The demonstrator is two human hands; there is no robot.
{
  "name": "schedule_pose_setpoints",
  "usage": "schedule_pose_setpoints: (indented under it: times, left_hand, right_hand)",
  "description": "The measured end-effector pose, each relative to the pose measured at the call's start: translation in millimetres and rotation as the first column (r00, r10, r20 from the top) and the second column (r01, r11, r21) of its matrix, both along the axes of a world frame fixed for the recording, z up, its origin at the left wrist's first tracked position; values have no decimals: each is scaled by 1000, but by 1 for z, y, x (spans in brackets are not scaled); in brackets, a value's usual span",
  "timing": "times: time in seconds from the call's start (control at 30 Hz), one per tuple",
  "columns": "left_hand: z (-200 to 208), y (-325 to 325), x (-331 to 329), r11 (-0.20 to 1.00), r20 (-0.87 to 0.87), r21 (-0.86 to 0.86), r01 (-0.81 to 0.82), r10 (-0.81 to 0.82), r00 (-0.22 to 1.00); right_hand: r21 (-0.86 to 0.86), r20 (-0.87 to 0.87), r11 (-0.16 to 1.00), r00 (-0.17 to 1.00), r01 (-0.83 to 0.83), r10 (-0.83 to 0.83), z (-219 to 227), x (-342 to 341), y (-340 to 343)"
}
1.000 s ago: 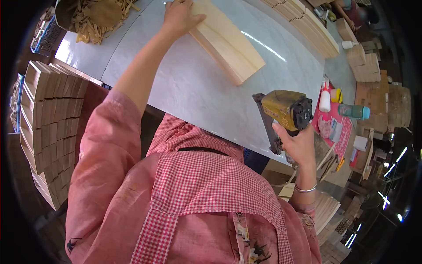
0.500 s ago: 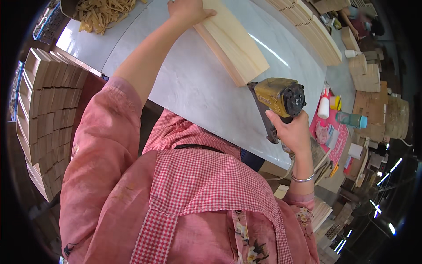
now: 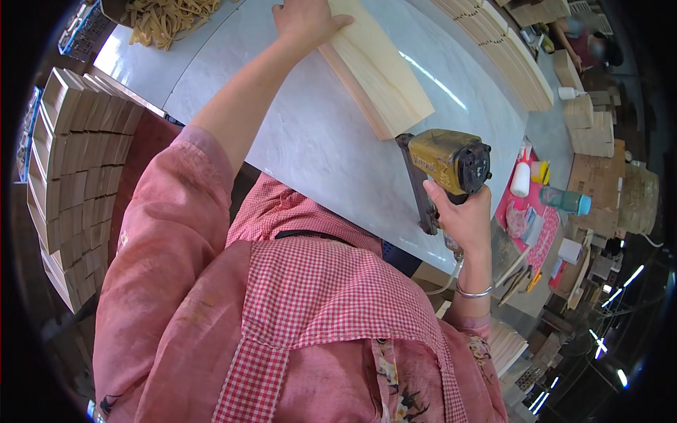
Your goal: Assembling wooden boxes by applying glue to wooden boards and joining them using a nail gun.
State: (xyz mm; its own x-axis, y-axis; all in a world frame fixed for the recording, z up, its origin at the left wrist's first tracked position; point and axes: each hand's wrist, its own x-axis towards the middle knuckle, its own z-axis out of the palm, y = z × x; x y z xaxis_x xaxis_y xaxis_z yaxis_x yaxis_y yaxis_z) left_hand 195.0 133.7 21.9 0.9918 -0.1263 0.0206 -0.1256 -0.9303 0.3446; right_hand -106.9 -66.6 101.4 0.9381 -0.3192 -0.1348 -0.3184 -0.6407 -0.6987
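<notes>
My left hand grips the far part of a pale wooden piece, long and narrow with a thick side edge, its thumb resting on the top face. Some of those fingers are cut off or hidden at the upper edge of the view. My right hand is wrapped round the handle of a yellow and black nail gun. The gun's nose is at the near end of the wooden piece; whether it touches, I cannot tell. An air hose runs down from the gun's handle.
The wooden piece lies on a grey marbled table. Rubber bands spill at the far left. Stacked wooden frames stand left, long wooden strips far right. A white bottle and teal bottle sit at right. Another person is beyond.
The nail gun and my right hand have shifted slightly, with the gun's lower end swinging a little left. My left hand keeps its hold on the wooden piece. The whole view has moved slightly.
</notes>
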Motion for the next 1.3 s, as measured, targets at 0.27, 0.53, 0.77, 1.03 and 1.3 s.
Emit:
schedule_pose_setpoints:
  times: [0.27, 0.53, 0.77, 1.03, 1.3]
  left_hand:
    - [-19, -13, -22, 987, 212, -131, -88, 115, 971]
    - [-24, -11, -21, 987, 219, -126, -101, 127, 968]
    - [-18, -10, -23, 988, 189, -124, -92, 114, 975]
    - [-21, -10, -22, 989, 186, -119, -89, 110, 976]
    - [9, -5, -22, 996, -121, -81, -28, 18, 993]
  right_hand:
    - [50, -83, 997, 996, 50, -45, 3, 5, -11]
    - [-7, -119, 999, 992, 38, -38, 32, 28, -22]
    - [-89, -193, 996, 981, -33, 16, 40, 47, -28]
    - [-95, -359, 995, 933, -40, 3, 57, 65, -27]
    - [-58, -383, 994, 922, -87, 59, 63, 77, -32]
